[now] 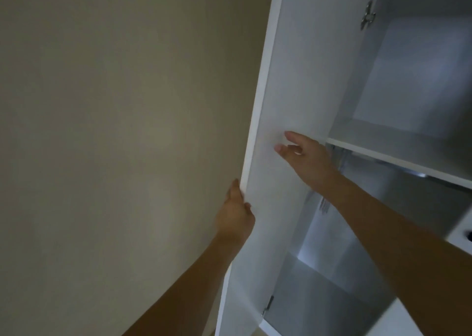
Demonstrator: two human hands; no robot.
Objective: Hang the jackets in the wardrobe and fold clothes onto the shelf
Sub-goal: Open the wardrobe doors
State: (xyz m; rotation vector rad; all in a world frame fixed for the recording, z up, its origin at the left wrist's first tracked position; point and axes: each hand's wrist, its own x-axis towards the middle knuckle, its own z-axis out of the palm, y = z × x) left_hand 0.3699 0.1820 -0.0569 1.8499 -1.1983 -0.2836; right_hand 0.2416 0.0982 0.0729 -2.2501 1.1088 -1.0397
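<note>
Wardrobe door open, long axis vertical; left hand grips its edge, right hand fingers loosely spread near inner face.

Open door flanks wardrobe; shelf crosses it.

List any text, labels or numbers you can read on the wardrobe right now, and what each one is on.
No readable text anywhere.
The wardrobe door, shelf and wall are plain.
A small pale tag-like patch inside the wardrobe, by the right forearm, is too blurred to tell whether it bears print.
</note>
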